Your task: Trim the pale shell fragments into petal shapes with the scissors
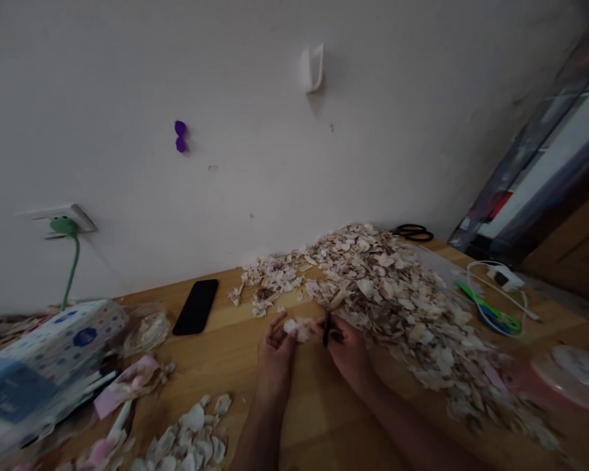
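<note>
Above the wooden table (pixel 304 425), the left hand (pixel 275 343) is pinching a pale flake (pixel 303 328) between thumb and fingers. The right hand (pixel 344 347) is gripping a dark tool (pixel 327 328), its shape mostly hidden. Beyond, a big pile (pixel 387 281) is lying against the wall (pixel 255 163).

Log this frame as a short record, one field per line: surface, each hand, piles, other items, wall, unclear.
surface: wooden table against a pale wall
left hand: holds pale flaky material
right hand: holds a slim dark tool, near the same material
piles: large flake heap beyond and right of the hands; smaller pale pile at near left
other items: black phone, patterned box, white adapter
wall: green plug in socket, purple hook
unclear: exact tool type
</note>
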The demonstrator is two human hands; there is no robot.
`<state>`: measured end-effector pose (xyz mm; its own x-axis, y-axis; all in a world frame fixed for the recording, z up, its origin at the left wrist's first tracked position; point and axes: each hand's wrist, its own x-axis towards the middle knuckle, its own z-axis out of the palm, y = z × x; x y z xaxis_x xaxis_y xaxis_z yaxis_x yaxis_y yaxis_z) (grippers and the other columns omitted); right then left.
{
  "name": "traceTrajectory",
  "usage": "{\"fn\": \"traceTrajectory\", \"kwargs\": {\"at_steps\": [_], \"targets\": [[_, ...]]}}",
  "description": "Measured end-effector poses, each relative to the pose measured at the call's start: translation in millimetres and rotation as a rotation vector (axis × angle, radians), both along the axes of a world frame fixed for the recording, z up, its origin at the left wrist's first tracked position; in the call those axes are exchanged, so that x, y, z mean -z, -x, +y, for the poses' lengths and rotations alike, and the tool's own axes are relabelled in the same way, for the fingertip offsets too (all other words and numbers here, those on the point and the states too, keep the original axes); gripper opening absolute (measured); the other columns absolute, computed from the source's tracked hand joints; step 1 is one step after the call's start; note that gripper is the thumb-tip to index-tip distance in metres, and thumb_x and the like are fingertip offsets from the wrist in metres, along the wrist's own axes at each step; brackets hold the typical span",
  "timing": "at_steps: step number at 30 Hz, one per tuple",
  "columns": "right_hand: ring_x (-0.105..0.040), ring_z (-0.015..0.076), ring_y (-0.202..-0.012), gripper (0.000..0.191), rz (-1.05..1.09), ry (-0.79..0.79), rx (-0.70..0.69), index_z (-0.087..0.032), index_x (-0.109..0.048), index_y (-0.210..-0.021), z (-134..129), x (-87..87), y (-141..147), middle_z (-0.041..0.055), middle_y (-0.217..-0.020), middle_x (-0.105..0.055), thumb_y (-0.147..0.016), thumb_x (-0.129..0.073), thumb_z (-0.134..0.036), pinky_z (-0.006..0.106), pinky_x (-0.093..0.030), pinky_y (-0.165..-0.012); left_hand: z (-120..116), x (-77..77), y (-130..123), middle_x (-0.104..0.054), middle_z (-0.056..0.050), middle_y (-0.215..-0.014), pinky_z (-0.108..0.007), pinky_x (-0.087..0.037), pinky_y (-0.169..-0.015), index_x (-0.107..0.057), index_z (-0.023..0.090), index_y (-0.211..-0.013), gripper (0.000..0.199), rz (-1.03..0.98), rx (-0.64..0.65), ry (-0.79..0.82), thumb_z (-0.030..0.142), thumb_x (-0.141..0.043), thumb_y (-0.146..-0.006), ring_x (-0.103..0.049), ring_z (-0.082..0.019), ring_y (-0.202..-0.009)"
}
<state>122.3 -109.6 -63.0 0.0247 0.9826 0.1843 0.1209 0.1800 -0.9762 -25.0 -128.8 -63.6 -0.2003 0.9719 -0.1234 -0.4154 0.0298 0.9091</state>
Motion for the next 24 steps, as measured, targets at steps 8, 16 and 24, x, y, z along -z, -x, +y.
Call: {"fn": "traceTrajectory", "kwargs": {"at_steps": [8,16,24], "targets": [[-0.064,0.0220,-0.079,0.025,0.006,0.049,-0.136,-0.020,-0.066,-0.091,-1.6,2.0,3.6,0.0048,-0.085,-0.070,-0.076,-0.062,-0.039,0.031,-0.050,-0.071,0.3,-3.0,-5.3,-0.069,-0.007,-0.097,-0.031,-0.050,-0.080,-0.055,0.020,-0.115,0.058,0.083,-0.032,-0.015,0.034,-0.077,-0.063,-0.065,-0.019,-0.088],[-0.062,0.0193,-0.069,0.020,-0.046,0.033,-0.154,-0.020,-0.067,-0.083,-1.9,-4.9,3.2,0.0022,-0.074,-0.068,-0.076,-0.062,-0.038,0.027,-0.047,-0.063,1.8,-2.4,-5.3,-0.070,-0.006,-0.092,-0.028,-0.049,-0.079,-0.058,0.020,-0.111,0.056,0.115,0.043,-0.032,0.028,-0.079,-0.059,-0.065,-0.017,-0.084],[-0.058,0.0186,-0.068,0.020,-0.011,0.059,-0.198,-0.020,-0.063,-0.075,-4.6,-0.9,4.8,0.0007,-0.069,-0.063,-0.076,-0.060,-0.040,0.027,-0.047,-0.064,-3.3,-2.0,-12.0,-0.070,-0.004,-0.080,-0.027,-0.050,-0.071,-0.060,0.017,-0.107,0.053,0.018,0.024,0.042,0.028,-0.080,-0.059,-0.066,-0.016,-0.073]]}}
